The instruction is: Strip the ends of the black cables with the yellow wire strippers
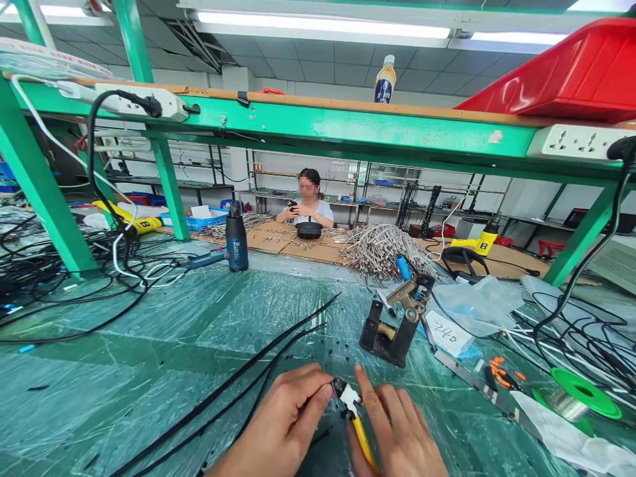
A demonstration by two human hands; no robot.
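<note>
Low in the centre of the head view, my left hand [293, 411] pinches a small dark piece between thumb and index finger; its exact shape is hidden. Pliers with yellow handles [364, 442] are held in my right hand [397, 430], whose index finger points forward beside the tool. The plier jaws touch or nearly touch the left fingertips. Several long black cables [248, 361] run across the mat beside and under my left hand. Beyond my right hand stands a black metal fixture [397, 334] with a lever on top.
A heat gun [236, 242] stands upright at the back left. At right lie a green solder spool [579, 397], a steel ruler [477, 384] and orange bits [499, 372]. A bundle of grey wires [382, 248] lies farther back. A person [311, 199] sits opposite.
</note>
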